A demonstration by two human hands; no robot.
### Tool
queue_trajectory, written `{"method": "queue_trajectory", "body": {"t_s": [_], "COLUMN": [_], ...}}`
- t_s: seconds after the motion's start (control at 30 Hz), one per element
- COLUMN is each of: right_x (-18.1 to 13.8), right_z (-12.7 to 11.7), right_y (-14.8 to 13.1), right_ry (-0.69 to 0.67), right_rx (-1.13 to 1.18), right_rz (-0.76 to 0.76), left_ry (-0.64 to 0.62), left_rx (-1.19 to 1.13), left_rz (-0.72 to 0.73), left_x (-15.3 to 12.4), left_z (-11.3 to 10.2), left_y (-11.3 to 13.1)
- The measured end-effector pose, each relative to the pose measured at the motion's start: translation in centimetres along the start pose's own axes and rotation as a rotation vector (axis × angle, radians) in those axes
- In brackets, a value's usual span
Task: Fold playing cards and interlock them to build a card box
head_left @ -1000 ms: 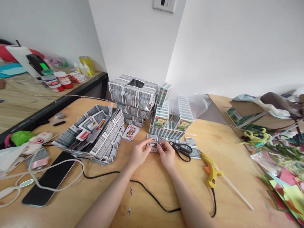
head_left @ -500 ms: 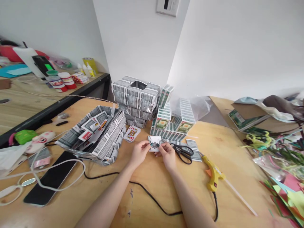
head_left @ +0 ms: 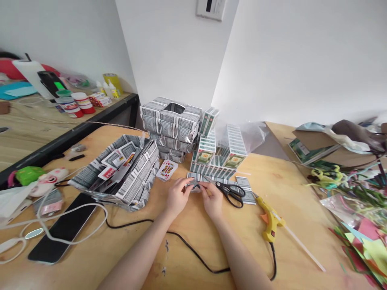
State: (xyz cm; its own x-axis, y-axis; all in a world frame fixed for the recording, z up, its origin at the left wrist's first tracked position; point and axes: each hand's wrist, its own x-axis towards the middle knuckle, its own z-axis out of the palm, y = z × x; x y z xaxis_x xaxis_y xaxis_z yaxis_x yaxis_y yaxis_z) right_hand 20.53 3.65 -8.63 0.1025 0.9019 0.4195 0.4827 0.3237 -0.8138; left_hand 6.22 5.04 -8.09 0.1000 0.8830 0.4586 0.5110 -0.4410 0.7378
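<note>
My left hand and my right hand meet over the table, fingers pinched on a playing card between them. The card looks bent, with little of its face showing, and the fingertips cover its ends. Just behind my hands lie grey patterned cards. Black-handled scissors rest on them to the right of my right hand. A face-up pile of playing cards lies beyond my left hand. On the left stands an open basket made of folded cards, with loose cards inside.
A lidded-looking box of folded cards stands at the back beside stacked green card packs. At the right lies a yellow glue gun with a black cord. A phone and white cable lie left. Craft scraps fill the right edge.
The card between my hands, earlier held with its ace of spades face showing, is now bent so the face is mostly hidden. My fingers have drawn in around it.
</note>
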Motion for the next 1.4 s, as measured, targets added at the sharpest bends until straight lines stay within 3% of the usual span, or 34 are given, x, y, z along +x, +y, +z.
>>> {"method": "queue_trajectory", "body": {"t_s": [0.1,0.4,0.7,1.07,1.4], "right_x": [-0.2,0.1,-0.6,-0.9,-0.7], "right_z": [0.2,-0.5,-0.1,0.1,0.2], "right_y": [0.0,-1.1,-0.8,-0.7,-0.1], "right_ry": [0.021,0.011,-0.037,-0.041,-0.02], "right_rx": [-0.066,-0.13,-0.07,-0.093,0.06], "right_rz": [-0.002,-0.159,0.078,0.102,0.069], "left_ry": [0.029,-0.045,-0.049,-0.062,-0.061], "left_rx": [0.014,0.084,0.068,0.101,0.05], "left_rz": [-0.031,0.094,0.082,0.037,0.048], "left_x": [0.1,-0.3,-0.3,-0.3,-0.4], "left_z": [-0.2,-0.5,-0.3,-0.1,0.1], "left_y": [-0.1,0.1,0.3,0.6,0.8]}}
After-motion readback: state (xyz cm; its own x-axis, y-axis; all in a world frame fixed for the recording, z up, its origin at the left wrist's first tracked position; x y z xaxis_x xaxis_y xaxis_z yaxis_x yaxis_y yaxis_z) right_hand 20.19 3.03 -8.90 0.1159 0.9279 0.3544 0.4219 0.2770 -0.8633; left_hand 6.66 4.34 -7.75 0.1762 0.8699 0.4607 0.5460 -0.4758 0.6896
